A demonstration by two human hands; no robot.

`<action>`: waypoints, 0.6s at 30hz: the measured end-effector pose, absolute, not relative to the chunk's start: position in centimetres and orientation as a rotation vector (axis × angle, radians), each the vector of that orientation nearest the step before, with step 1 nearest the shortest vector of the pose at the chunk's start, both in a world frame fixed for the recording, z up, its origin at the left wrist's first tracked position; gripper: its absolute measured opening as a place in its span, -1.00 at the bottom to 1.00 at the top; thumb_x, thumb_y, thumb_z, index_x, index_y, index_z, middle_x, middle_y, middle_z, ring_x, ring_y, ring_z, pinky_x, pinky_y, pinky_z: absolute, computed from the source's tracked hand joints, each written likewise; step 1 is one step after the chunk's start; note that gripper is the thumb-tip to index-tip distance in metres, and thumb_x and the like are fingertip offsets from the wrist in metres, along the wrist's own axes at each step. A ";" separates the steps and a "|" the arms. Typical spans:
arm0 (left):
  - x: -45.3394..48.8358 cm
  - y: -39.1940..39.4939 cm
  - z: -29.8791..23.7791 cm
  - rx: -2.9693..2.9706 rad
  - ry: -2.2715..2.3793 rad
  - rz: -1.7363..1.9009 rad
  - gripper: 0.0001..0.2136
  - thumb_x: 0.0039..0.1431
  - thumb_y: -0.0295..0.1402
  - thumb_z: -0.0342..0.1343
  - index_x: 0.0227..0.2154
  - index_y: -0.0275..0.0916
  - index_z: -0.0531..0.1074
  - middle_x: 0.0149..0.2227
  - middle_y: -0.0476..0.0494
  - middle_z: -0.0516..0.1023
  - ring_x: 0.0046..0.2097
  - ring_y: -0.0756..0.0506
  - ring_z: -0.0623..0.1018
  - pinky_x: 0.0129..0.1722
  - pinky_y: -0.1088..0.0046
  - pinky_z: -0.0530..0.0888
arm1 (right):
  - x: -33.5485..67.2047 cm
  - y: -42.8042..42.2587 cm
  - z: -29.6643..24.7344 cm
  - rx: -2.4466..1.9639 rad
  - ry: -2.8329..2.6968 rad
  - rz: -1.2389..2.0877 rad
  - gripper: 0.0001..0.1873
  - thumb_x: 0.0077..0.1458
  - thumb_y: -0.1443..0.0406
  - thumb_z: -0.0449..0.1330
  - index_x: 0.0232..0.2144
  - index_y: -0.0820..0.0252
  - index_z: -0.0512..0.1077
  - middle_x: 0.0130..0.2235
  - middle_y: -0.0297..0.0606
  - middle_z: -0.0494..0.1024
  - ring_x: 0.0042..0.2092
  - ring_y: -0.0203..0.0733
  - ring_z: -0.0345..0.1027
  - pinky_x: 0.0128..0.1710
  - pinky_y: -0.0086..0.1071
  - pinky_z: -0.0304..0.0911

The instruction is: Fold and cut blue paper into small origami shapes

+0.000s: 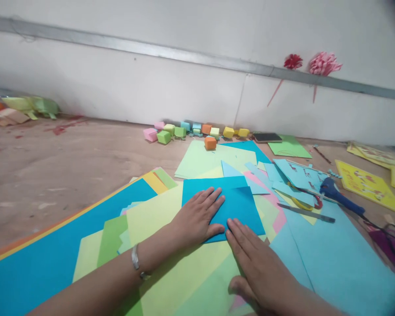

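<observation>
A blue sheet (236,202), apparently folded, is laid over overlapping pale green paper (156,215) on the worktop (69,175). It is pressed by the open left hand (197,217), palm down, presumably against slipping; its near edge is touched by the open right hand (256,254), fingers outstretched, perhaps to flatten the fold. Nothing is gripped.

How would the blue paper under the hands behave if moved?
The blue paper is probably light, its edges looking thin, and perhaps stiff, as it looks folded over. Pushed, it might slide across the pale yellow sheet underneath.
</observation>
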State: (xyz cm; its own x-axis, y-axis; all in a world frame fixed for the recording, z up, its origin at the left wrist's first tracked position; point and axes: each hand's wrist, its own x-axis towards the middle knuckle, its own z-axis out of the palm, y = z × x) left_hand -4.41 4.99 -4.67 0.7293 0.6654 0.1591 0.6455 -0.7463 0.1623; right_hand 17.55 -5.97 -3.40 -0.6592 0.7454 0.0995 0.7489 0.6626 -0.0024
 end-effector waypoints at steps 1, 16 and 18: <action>-4.4 4.9 -4.6 2.827 1.082 0.310 -0.25 0.24 0.20 -0.34 0.32 -0.21 0.08 0.37 -0.23 0.04 0.37 -0.25 0.07 0.29 0.13 0.09 | 17.8 -6.0 -3.7 -1.279 -2.779 -0.040 -0.07 0.12 0.14 0.18 0.37 0.38 -0.14 0.36 0.08 -0.05 0.37 0.09 -0.16 0.23 -0.03 0.14; -4.1 4.9 -3.4 2.773 1.087 0.143 -0.21 0.22 0.21 -0.32 0.33 -0.26 0.04 0.38 -0.23 -0.05 0.37 -0.30 0.06 0.29 0.09 0.07 | 18.2 -0.3 -1.8 -1.378 -2.738 -0.063 -0.33 0.31 0.07 -0.06 0.29 0.42 0.13 0.34 0.11 0.06 0.35 0.09 -0.09 0.23 -0.02 0.15; -4.0 4.9 -3.5 2.784 1.093 0.132 -0.21 0.22 0.21 -0.33 0.33 -0.27 0.04 0.38 -0.24 -0.05 0.37 -0.31 0.06 0.29 0.08 0.07 | 17.7 1.4 -2.4 -1.506 -2.729 0.015 -0.30 0.32 0.03 -0.12 0.29 0.43 0.11 0.34 0.10 0.05 0.36 0.07 -0.11 0.27 -0.02 0.06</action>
State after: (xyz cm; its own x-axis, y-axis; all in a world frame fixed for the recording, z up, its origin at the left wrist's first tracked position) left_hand -4.04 4.94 -3.54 0.7311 0.6817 0.0276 0.6688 -0.7241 0.1685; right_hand 17.74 1.42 -2.35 -0.5328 0.8461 0.0168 0.8459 0.5330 -0.0206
